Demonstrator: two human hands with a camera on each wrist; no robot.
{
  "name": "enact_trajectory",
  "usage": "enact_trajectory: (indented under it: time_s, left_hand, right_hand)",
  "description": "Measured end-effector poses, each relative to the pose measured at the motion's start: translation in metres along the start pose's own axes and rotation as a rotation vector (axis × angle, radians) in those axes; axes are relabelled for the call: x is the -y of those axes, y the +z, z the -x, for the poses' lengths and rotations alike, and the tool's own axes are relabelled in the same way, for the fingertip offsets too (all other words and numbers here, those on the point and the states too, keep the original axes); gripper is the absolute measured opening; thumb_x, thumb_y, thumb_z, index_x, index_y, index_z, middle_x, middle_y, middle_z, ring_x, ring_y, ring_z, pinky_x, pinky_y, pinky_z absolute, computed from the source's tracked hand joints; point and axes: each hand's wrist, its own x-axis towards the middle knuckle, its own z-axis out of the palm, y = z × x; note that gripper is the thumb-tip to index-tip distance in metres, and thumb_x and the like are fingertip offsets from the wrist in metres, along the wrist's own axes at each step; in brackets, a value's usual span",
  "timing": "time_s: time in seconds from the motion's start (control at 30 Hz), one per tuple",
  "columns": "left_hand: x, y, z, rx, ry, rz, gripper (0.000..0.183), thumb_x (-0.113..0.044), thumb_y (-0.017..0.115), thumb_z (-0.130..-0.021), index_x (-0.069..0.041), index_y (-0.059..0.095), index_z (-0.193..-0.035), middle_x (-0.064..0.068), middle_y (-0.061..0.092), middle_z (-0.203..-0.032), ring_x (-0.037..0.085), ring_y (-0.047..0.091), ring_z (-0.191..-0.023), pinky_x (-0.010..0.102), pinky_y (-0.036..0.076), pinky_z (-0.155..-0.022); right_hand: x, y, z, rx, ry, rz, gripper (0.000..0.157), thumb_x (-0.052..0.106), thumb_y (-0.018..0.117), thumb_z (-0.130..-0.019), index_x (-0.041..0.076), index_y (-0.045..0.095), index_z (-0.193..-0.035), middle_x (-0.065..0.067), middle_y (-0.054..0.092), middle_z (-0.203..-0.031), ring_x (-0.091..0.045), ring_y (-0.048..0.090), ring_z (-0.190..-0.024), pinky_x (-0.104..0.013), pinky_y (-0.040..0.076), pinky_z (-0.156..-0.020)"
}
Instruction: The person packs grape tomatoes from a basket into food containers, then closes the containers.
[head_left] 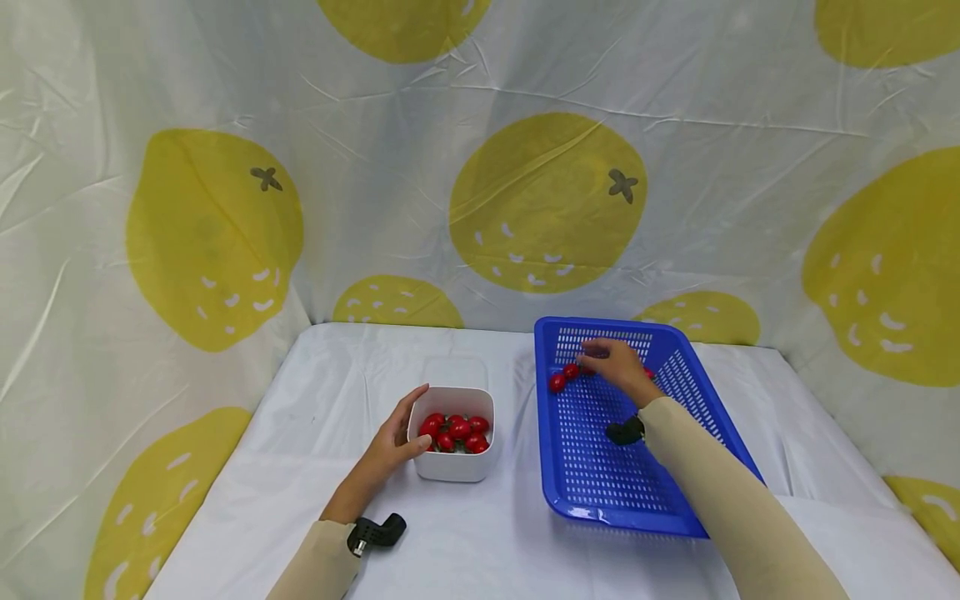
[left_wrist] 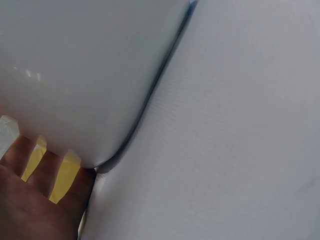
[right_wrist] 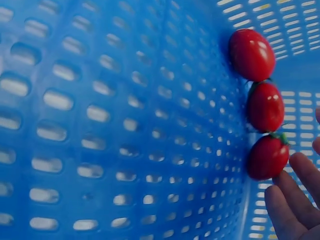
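White box [head_left: 452,469]: tomatoes [head_left: 459,428]; my left hand [head_left: 388,440], nine o'clock, fingers wide. Blue basket [head_left: 600,471]: more tomatoes [head_left: 557,382], eleven o'clock; right hand [head_left: 621,365], fingers parted.

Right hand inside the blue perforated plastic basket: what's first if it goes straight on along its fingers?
Likely the nearest glossy red oval tomato, just ahead of the right hand; depth is unclear, so they may already touch.

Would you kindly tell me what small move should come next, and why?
I would suggest the right hand perhaps curl its fingers around the nearest tomato: they lie right beside it without gripping it, and it is in the blue basket, while other tomatoes sit in the white box.
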Motion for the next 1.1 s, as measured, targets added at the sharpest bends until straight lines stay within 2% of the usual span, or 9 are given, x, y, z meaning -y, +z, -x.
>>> enact_trajectory:
  time_s: [0.23,0.43,0.73,1.1]
  left_hand:
    - [0.001,0.001,0.000,0.011,0.025,-0.001,0.073,-0.016,0.058,-0.091,-0.018,0.021,-0.154,0.012,0.023,-0.156,0.035,0.022,-0.141,0.029,0.032,-0.109]
    - [0.000,0.001,0.000,0.008,0.017,0.007,0.073,-0.016,0.059,-0.091,-0.022,0.021,-0.154,0.011,0.023,-0.156,0.034,0.023,-0.141,0.025,0.033,-0.107]
    - [0.001,0.001,0.001,-0.002,0.010,0.009,0.073,-0.017,0.059,-0.091,-0.023,0.022,-0.153,0.009,0.025,-0.155,0.033,0.025,-0.140,0.028,0.033,-0.108]
    - [-0.001,0.001,-0.001,0.001,0.019,0.009,0.076,-0.016,0.059,-0.091,-0.011,0.017,-0.154,0.008,0.022,-0.157,0.032,0.023,-0.141,0.025,0.033,-0.108]
  right_hand:
    - [-0.006,0.002,0.002,0.039,0.033,-0.011,0.042,0.022,0.066,-0.092,0.000,0.060,-0.127,-0.024,0.061,-0.122,-0.041,0.053,-0.117,-0.054,0.039,-0.103]
    - [-0.009,0.002,0.003,0.061,0.024,0.021,0.039,0.019,0.066,-0.092,-0.001,0.062,-0.125,-0.024,0.064,-0.118,-0.042,0.054,-0.115,-0.056,0.040,-0.100]
    - [-0.013,0.002,0.000,0.045,-0.009,0.054,0.036,0.014,0.069,-0.089,-0.002,0.064,-0.122,-0.024,0.066,-0.113,-0.042,0.059,-0.110,-0.054,0.044,-0.096]
    - [-0.011,0.007,0.003,0.053,0.001,0.087,0.038,0.012,0.072,-0.087,-0.002,0.064,-0.122,-0.022,0.066,-0.113,-0.039,0.061,-0.108,-0.052,0.045,-0.097]
